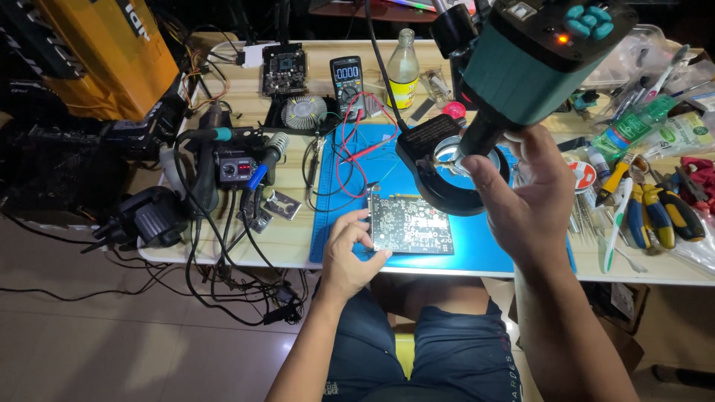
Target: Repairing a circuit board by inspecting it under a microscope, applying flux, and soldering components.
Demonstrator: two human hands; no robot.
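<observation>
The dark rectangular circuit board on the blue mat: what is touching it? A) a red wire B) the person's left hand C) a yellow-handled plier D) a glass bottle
B: the left hand rests its fingertips on the left edge of the dark rectangular circuit board lying on the blue mat.

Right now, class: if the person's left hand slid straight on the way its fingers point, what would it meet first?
The left hand already touches the circuit board at its near left edge. Pushing on, its fingers would cross that board; beyond stands the black ring-light base, though depth is uncertain.
</observation>
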